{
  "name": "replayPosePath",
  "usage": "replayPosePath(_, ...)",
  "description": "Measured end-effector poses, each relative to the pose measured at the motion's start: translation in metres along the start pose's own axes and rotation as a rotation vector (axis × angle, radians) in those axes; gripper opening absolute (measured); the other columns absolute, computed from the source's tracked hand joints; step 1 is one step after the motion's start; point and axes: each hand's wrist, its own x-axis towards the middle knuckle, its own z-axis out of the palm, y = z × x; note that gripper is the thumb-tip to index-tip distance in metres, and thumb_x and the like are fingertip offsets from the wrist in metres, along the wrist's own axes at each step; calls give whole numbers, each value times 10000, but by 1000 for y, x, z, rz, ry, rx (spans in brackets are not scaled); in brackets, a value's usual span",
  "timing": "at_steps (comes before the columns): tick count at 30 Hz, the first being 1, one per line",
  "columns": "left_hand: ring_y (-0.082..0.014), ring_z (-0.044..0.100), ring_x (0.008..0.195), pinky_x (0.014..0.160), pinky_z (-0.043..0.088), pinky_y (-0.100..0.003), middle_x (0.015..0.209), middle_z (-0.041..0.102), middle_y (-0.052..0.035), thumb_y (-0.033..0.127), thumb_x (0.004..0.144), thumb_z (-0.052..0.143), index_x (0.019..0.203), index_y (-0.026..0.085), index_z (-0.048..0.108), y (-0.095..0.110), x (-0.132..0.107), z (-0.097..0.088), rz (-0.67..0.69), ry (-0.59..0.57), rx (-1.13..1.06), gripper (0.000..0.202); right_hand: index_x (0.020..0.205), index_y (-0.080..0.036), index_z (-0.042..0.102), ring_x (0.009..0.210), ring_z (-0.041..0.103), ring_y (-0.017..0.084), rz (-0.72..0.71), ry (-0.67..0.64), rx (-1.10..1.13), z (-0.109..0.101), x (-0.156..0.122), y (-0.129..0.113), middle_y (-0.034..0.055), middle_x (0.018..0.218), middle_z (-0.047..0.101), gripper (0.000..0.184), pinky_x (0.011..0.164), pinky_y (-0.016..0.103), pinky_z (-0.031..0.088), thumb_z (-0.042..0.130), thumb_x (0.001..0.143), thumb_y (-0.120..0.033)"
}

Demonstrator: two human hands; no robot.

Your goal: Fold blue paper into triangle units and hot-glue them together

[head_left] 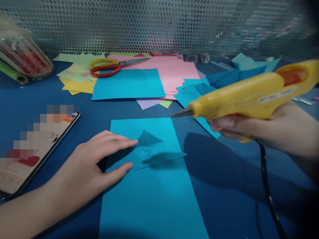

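Observation:
My left hand point(94, 162) lies flat with fingers spread, pressing down a folded blue paper piece point(152, 151) that carries a shiny blob of glue. That piece rests on a larger blue sheet point(149, 199) in front of me. My right hand point(271, 127) is wrapped round the handle of a yellow hot glue gun point(251, 93). Its metal nozzle points left and hovers a little above and to the right of the folded piece. A black cord hangs from the gun towards the lower right.
A phone point(37, 146) lies at the left. Red-and-yellow scissors point(112, 66) rest on coloured paper sheets point(169, 71) at the back, with folded blue pieces point(224, 79) beside them. A clear container point(22, 49) stands far left, glasses point(199, 58) by the perforated metal wall.

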Motion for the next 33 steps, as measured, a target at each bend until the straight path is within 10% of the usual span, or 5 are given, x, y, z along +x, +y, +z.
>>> replayPosePath(4, -191, 698, 1125, 1037, 511, -276, 1208, 758, 85, 489, 939, 672, 1269, 418, 685, 0, 2, -4, 18, -63, 34, 338, 574, -227, 548, 443, 391, 87, 55, -2, 359, -2, 6, -5, -14, 534, 465, 552, 382, 246, 285, 810, 701, -696)
replayPosePath(11, -176, 692, 1136, 1054, 500, -262, 1226, 750, 93, 489, 953, 663, 1284, 418, 673, -1, 2, -6, 46, -63, 59, 339, 715, -258, 385, 556, 392, 139, 207, 432, 574, -29, 34, 13, -33, 689, 327, 545, 454, 283, 343, 628, 859, -723)
replayPosePath(16, -169, 694, 1135, 1082, 483, -273, 1227, 748, 106, 487, 955, 661, 1294, 429, 659, -3, 0, -5, 54, -55, 69, 344, 646, -279, 344, 454, 233, 132, 338, 216, 481, -66, 50, 51, -39, 617, 256, 614, 367, 295, 204, 347, 881, -847)
replayPosePath(22, -182, 702, 1126, 1045, 523, -302, 1222, 751, 91, 495, 964, 642, 1287, 421, 666, -3, 1, -4, 62, -46, 69, 332, 703, -259, 483, 432, 293, 120, 258, 180, 352, -89, 60, 78, -22, 589, 354, 555, 420, 305, 229, 155, 1060, -528)
replayPosePath(33, -169, 700, 1105, 1074, 496, -320, 1194, 750, 114, 498, 978, 624, 1295, 456, 642, -6, -3, 2, 74, 19, 31, 320, 545, -137, 600, 461, 377, 31, -61, 615, -126, -123, 63, 104, -26, 522, 424, 691, 490, 364, 209, 308, 1117, -392)
